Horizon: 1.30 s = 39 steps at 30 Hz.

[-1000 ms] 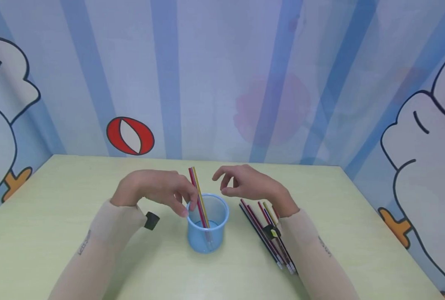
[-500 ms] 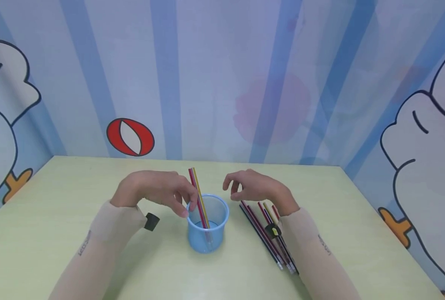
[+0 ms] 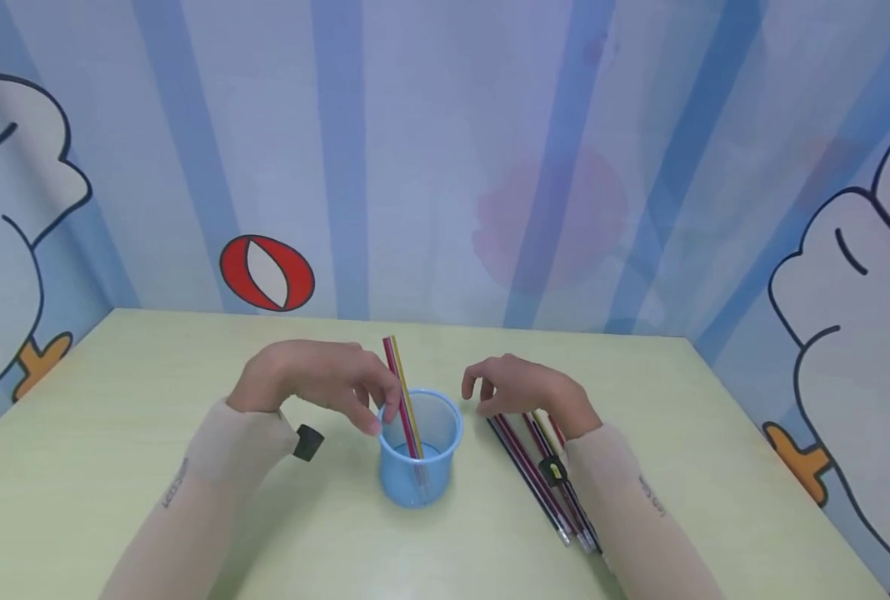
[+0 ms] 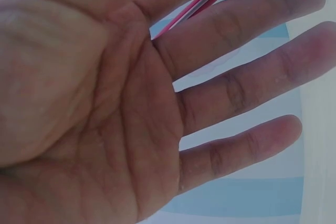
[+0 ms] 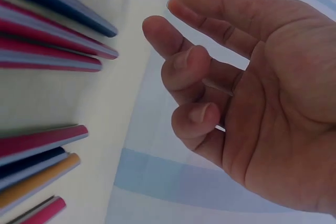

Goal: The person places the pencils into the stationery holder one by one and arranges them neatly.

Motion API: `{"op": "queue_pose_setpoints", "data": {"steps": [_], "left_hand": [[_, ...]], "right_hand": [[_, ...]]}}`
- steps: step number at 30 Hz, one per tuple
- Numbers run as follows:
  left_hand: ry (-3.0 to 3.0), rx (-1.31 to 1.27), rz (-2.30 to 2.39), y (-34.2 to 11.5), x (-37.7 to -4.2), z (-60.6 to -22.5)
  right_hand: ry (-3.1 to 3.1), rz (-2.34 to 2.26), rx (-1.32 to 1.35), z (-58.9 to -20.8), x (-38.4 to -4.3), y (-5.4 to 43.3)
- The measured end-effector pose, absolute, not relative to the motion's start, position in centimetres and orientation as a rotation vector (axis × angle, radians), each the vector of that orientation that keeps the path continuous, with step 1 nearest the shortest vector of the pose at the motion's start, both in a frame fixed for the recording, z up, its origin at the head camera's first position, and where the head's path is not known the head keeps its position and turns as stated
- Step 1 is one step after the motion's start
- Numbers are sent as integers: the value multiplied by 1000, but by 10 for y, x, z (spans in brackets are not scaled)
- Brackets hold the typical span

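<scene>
My left hand [image 3: 325, 375] pinches the near-left rim of a light blue cup [image 3: 415, 483] between thumb and index finger. Its other fingers extend past the rim in the left wrist view. Inside the cup lean a few pencils [image 3: 412, 425], red and yellow among them, tops tilted left. My right hand [image 3: 520, 385] holds nothing and hovers above the far ends of several loose pencils [image 3: 532, 467], fingers loosely bent. The right wrist view shows those ends, red, dark blue and yellow, apart from the fingers [image 5: 160, 35]. The right sleeve hides part of the pencils.
Everything stands on a pale yellow-green table [image 3: 167, 367]. A blue striped backdrop [image 3: 430, 167] rises behind its far edge, with a red and white oval [image 3: 300, 275] printed on it. Cloud-like drawings flank both sides.
My right hand has moved right and down, away from the cup and over the loose pencils' ends. My left hand keeps its grip on the cup's rim.
</scene>
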<state>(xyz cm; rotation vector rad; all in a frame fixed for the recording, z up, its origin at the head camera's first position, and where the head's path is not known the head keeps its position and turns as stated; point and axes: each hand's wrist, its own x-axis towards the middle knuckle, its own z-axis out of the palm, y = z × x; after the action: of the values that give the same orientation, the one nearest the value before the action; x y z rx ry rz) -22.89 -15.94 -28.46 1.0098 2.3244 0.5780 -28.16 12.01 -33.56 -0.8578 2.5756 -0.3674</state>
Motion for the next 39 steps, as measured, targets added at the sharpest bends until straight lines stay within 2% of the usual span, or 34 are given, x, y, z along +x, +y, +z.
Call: {"op": "queue_pose_setpoints", "data": {"steps": [24, 39], "left_hand": [[2342, 980, 545, -157, -226, -283], [2359, 919, 540, -156, -225, -284]], "right_hand": [[2611, -246, -707, -346, -281, 127], [2642, -221, -738, -353, -278, 119]]}}
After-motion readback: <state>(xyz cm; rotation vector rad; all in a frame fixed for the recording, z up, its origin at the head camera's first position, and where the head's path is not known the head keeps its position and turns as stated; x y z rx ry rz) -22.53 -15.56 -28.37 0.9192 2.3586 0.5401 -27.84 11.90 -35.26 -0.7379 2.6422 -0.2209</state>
